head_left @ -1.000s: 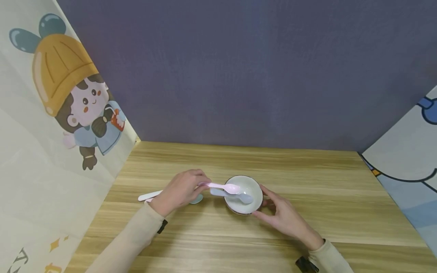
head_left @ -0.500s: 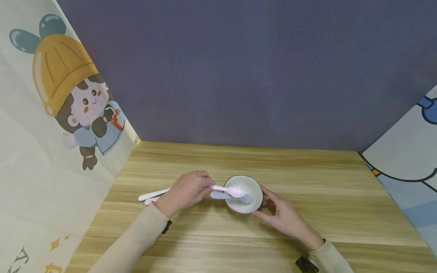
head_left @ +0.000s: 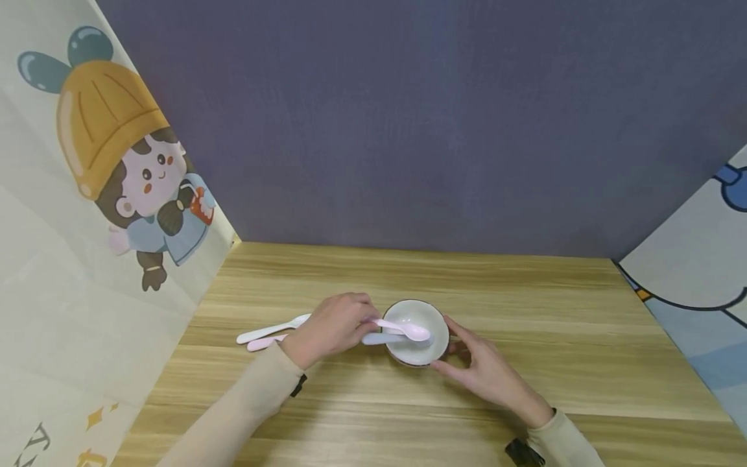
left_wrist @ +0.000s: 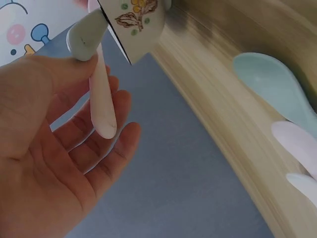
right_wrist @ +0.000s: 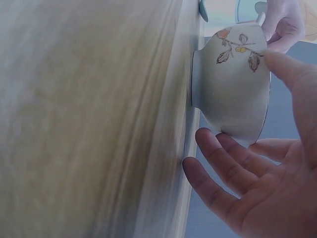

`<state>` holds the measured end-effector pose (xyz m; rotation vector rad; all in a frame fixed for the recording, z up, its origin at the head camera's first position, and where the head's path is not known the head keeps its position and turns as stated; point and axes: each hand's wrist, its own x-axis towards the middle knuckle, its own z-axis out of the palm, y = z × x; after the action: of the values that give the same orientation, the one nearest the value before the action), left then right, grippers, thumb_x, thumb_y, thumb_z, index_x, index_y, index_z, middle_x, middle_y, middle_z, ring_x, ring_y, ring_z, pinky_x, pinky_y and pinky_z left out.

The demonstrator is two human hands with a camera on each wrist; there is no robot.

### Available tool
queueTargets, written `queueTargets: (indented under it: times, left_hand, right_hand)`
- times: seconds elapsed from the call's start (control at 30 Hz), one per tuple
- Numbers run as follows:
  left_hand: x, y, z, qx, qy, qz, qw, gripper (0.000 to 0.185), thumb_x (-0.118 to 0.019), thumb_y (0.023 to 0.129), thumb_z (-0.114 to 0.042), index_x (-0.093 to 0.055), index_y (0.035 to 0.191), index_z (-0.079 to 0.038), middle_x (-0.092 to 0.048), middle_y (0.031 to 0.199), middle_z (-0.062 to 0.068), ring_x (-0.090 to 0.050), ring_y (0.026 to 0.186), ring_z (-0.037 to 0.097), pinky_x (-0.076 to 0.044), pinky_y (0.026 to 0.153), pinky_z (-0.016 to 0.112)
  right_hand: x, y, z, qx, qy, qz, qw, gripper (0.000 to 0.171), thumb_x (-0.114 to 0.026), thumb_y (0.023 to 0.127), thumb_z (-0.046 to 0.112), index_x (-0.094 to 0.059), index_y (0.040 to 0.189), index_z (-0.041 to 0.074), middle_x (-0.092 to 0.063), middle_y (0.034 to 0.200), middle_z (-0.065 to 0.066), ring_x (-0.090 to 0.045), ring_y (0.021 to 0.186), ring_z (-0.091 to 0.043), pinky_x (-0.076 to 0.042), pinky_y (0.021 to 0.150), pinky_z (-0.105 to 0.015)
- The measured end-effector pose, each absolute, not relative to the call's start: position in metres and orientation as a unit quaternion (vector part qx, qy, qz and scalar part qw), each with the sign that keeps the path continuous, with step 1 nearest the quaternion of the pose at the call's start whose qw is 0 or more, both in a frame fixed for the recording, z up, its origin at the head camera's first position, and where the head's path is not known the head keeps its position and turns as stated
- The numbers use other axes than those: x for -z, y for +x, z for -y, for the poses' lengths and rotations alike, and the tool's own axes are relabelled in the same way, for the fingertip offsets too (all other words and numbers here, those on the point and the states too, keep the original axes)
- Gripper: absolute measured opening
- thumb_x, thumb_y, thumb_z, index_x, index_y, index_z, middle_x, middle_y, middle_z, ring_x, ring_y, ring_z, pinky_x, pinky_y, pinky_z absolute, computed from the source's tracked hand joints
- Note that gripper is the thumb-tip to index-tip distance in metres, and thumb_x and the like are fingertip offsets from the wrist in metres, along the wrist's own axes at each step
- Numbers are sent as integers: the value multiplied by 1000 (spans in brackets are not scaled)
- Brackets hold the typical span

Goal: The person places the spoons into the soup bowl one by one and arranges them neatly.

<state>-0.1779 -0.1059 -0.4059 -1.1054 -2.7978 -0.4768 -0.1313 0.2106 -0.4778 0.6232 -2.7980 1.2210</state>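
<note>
Where left hand [head_left: 329, 327] pinches, smooth pink spoon [head_left: 403, 328]; round bowl [head_left: 428, 353]

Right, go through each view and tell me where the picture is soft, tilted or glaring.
Head view: sharp and evenly lit, faint shine inside the bowl. Left wrist view: rotated, table edge smeared, pink spoon handle fairly clear. Right wrist view: turned sideways, near tabletop blurred, bowl's leaf pattern crisp.
</note>
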Motion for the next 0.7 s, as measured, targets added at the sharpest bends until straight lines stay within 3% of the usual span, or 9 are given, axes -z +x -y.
queueTargets:
  times: [0.13,0.7]
  left_hand:
    - [405,-179,100,152,-367,917,41,7,-78,98,-22,-83,102,-19,-75,97,-4,-64,79,10,-54,71,28]
    - [409,-183,91,154,-378,913,14,13,-77,99,-23,-84,108,-17,-76,101,-3,-67,84,11,-57,78,32]
  right_hand:
    - [478,-131,-211,-394,202,897,14,95,-89,88,38,-43,160,-3,-74,132,-7,-77,99,-17,-59,77,-27]
    - [477,-131,-210,-386,190,903,6,94,-87,89,44,-43,161,2,-78,110,6,-76,99,-16,-59,81,-28]
